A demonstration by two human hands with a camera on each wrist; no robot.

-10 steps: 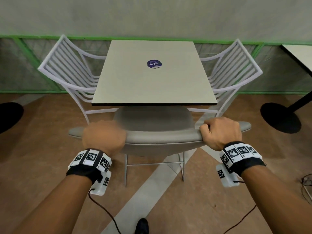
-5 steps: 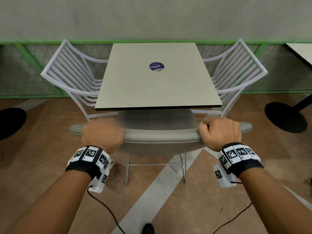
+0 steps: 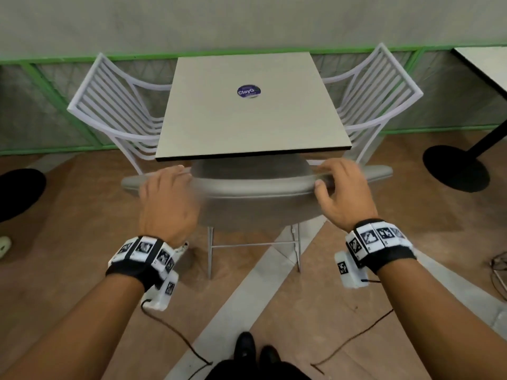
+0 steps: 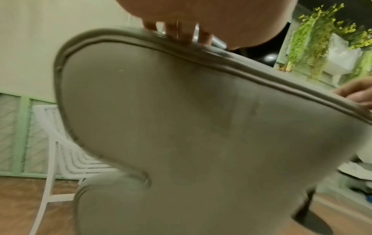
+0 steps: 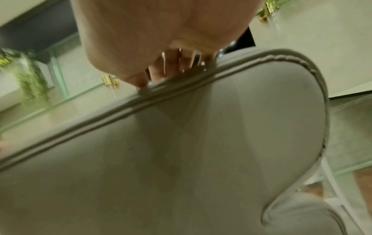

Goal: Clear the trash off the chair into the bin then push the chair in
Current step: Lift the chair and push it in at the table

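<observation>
The grey padded chair (image 3: pixel 255 193) stands pushed in, its seat under the front edge of the square table (image 3: pixel 247 127). No trash or bin is in view. My left hand (image 3: pixel 170 185) hovers, blurred, over the left part of the backrest's top edge with fingers stretched forward. My right hand (image 3: pixel 334 182) sits over the right part, fingers loosely extended and the thumb at the near face. In the left wrist view the fingertips (image 4: pixel 181 33) just touch the rim of the chair (image 4: pixel 181 127). The right wrist view shows fingertips (image 5: pixel 171 68) brushing the chair (image 5: pixel 201 143) rim.
White slatted chairs stand at the table's left (image 3: pixel 109 105) and right (image 3: pixel 378 91). A neighbouring table's black base (image 3: pixel 455 168) lies right, another dark base (image 3: pixel 19 193) left. Cables (image 3: pixel 499 270) lie on the floor at the right edge. My shoes (image 3: pixel 247 349) are below.
Both hands gripped the backrest's top edge before; now their fingers have straightened and loosened from it. The chair has slid a little further under the table.
</observation>
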